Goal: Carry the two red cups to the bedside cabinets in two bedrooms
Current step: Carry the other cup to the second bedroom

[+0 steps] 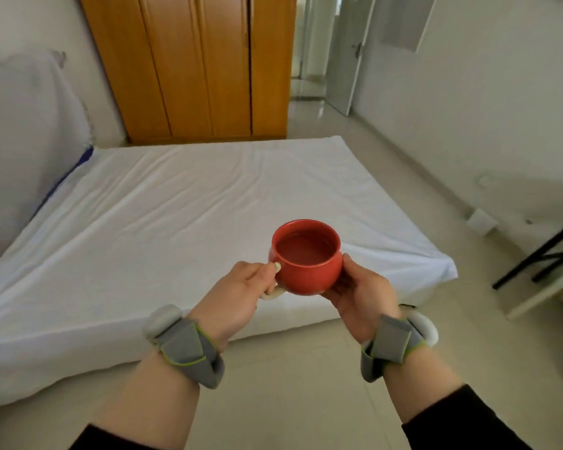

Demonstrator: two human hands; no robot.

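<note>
A round red cup (309, 271) with a white handle is held in front of me, upright, with liquid inside. My left hand (238, 290) pinches the white handle on the cup's left side. My right hand (361, 293) cups its right side and bottom. Both wrists wear grey straps. Only one red cup is in view, and no bedside cabinet shows.
A low bed with a white sheet (176, 216) lies ahead and to the left. A wooden wardrobe (202, 66) stands behind it. An open doorway (309, 47) is at the back right. Black table legs (546, 251) stand at the right edge, above tiled floor (306, 384).
</note>
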